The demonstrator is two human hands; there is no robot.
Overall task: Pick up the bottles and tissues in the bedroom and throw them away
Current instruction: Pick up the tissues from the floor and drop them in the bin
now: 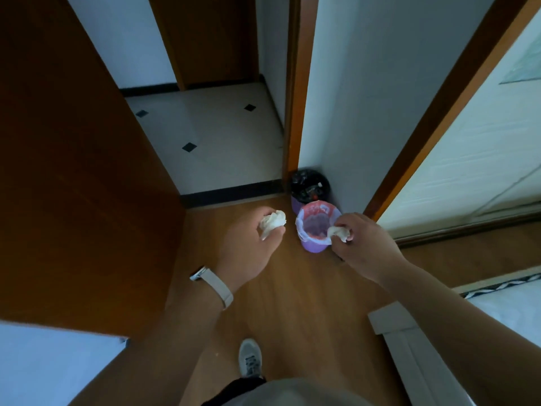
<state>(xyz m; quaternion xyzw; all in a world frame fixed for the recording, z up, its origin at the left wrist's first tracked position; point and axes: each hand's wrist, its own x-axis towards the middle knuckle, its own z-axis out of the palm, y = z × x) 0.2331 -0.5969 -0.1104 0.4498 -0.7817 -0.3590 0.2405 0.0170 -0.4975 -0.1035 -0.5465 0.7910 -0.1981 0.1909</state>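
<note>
Two tissues are in hand in the head view: the left hand (248,244) has its fingers closed round one tissue (272,222) left of the purple bin (314,230), and the right hand (366,244) pinches the other tissue (339,232) at the bin's near rim. A second bin (310,186) with a black liner stands just behind. Released from up here, the light wads could drift and land on the floor (307,303), the left one likeliest since it is not over the opening.
</note>
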